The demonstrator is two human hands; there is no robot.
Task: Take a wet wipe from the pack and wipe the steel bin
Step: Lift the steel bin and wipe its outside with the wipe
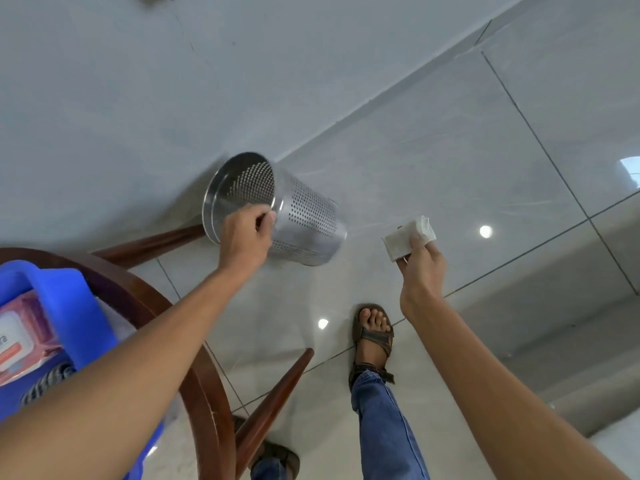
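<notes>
Closest to you, at the lower left, a blue basket (74, 320) sits on the round wooden surface (145, 292), and the pink wet wipe pack (24, 336) lies inside it, partly hidden by the basket's blue wall. A striped dark-and-white item (48, 381) sits in the basket just below the pack; you cannot tell what it is. The wooden legs (273, 407) of the surface angle down to the tiled floor (450, 140).

Below you, your right foot in a brown sandal (374, 336) stands on the floor, with the blue jeans leg (384, 427) above it. The other sandal (277, 459) shows near the bottom edge, mostly behind a wooden leg.

Further out, your left hand (246, 237) is closed over the rim of the steel bin (304, 220), fingers curled inside the lip, holding it tipped on its side in the air with the opening turned toward the left and the base pointing right. The bin's perforated wall and inside both show, slightly blurred.

To the right and apart from the bin, your right hand (420, 265) pinches a folded white wet wipe (408, 237) between thumb and fingers, the wipe standing above the fingertips and not touching the bin.

Beyond both hands lies glossy grey tile with dark grout lines and bright reflected spots.
</notes>
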